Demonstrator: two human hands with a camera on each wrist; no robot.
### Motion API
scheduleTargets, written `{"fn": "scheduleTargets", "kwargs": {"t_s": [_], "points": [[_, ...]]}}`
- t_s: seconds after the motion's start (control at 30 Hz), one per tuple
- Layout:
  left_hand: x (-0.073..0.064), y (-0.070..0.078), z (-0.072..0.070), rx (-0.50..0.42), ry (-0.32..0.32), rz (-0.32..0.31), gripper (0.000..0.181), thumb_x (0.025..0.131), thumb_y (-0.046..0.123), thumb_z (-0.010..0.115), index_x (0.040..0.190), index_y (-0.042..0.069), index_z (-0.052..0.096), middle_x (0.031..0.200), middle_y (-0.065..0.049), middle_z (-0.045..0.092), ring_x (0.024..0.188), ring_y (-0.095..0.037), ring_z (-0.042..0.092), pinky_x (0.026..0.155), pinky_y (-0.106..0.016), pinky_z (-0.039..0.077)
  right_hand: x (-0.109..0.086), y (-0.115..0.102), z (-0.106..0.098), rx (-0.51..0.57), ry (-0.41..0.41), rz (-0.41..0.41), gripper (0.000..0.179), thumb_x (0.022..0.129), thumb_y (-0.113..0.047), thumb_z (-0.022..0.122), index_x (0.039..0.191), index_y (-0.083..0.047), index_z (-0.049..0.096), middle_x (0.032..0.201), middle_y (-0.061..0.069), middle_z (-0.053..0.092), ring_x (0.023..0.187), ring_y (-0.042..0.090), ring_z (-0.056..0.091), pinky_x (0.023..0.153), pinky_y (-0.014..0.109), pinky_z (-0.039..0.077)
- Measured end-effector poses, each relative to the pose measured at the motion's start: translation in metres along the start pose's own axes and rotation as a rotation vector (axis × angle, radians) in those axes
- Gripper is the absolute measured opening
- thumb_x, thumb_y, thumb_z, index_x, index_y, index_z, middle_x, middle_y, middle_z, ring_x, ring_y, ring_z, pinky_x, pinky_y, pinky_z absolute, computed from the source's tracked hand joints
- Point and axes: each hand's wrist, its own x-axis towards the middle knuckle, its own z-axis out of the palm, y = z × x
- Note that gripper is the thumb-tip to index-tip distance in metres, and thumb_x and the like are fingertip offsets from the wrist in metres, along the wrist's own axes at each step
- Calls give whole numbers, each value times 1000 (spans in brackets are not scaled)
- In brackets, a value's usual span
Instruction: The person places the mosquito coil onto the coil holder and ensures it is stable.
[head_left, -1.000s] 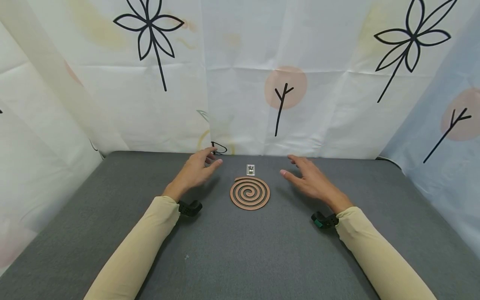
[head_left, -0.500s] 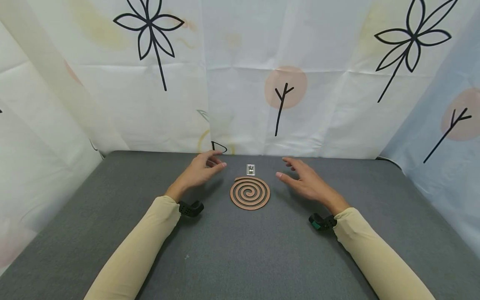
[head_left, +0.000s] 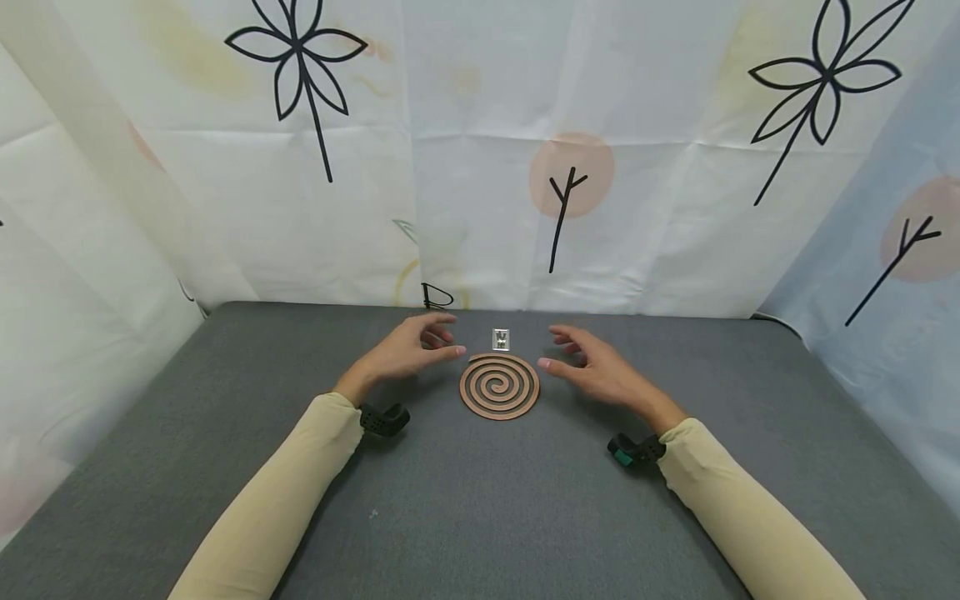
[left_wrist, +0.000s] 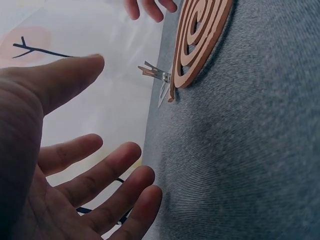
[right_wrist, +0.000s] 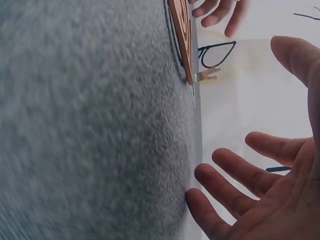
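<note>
A flat brown mosquito coil (head_left: 500, 416) lies on the grey table in the head view. Just behind it sits a small silver metal coil stand (head_left: 501, 339), whose bent prongs (left_wrist: 155, 73) stick up in the left wrist view. My left hand (head_left: 405, 348) hovers to the left of the two, its thumb tip close to the coil's edge. On the opposite side my right hand (head_left: 596, 367) is held in the air, thumb pointing at the coil. Both hands hold nothing, and their fingers are relaxed and spread, as the wrist views show.
The grey cloth-covered table (head_left: 480, 517) reaches back to a white curtain (head_left: 480, 208) printed with plant drawings. More curtain hangs at both sides. A black wrist strap (head_left: 384, 420) is on my left wrist, another band (head_left: 636, 450) on my right.
My two hands have moved inward, toward each other and toward the coil and stand, and slightly nearer to me. The coil and stand have stayed put.
</note>
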Motion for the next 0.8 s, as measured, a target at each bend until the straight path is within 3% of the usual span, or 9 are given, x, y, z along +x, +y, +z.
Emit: {"fn": "scheduleTargets", "kwargs": {"t_s": [0.37,0.8], "points": [[0,0,6,-44,-84,-32,80,90,29,80,155,4,39,129,-15,59,114,-29,57,90,-43,51,-1,-4,6,35,-33,-10,73,98,-36,70,154,-3,39,148,21,48,131,40,49,106,58,42],[0,3,12,-6,-121,-36,90,80,26,90,154,6,42,124,-11,57,108,-26,53,90,-41,47,0,-3,15,-7,-62,-46,77,92,-34,77,150,3,44,143,21,53,128,39,50,106,56,41]]}}
